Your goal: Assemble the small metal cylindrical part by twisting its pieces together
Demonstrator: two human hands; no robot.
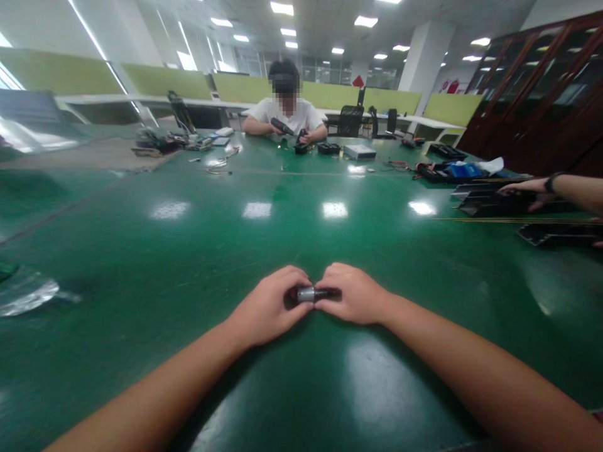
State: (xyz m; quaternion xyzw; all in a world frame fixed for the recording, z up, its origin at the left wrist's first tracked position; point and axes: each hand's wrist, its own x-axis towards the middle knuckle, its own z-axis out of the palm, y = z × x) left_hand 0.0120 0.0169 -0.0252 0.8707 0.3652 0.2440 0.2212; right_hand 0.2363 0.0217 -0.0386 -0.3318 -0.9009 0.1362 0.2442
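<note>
Near the middle of the green tabletop lies a small dark cylinder with a silver band, held level between my two hands. My left hand curls its thumb and fingers round the banded left end. Round the dark right end close the fingers and thumb of my right hand. The thumbs almost meet below the cylinder. Parts of both its ends are hidden by my fingers, and I cannot tell its exact kind.
Across the table sits a person handling dark tools. A white box stands nearby. At right, another person's hand rests on black trays; a tool case lies behind. Clear plastic lies left, cluttered parts far left.
</note>
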